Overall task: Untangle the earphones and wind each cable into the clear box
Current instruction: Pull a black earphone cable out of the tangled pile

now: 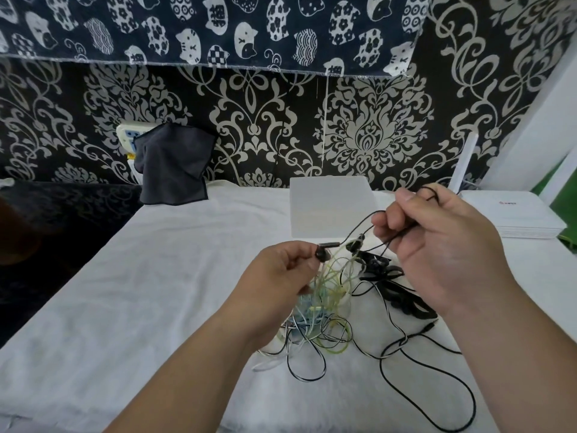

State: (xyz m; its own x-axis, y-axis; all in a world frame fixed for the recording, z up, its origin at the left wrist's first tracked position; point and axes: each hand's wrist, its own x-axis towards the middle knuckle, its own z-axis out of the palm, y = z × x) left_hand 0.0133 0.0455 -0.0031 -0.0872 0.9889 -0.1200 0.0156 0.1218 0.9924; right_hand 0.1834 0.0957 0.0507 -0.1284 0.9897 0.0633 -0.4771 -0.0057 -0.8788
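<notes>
White bedsheet [156, 276], patterned wall behind. Earphone tangle [324, 307] between and below both hands. Left hand [281, 276] pinches black earbud [320, 255]; right hand [437, 242] pinches black cable [359, 225], up-right. Box [331, 207] beyond, nearer right hand.

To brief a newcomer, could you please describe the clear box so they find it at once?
Start at the white-covered table; look to its far edge, under the patterned wallpaper. The clear box stands there, between a dark grey cloth and a flat white router; it alone is frosted and see-through.
</notes>
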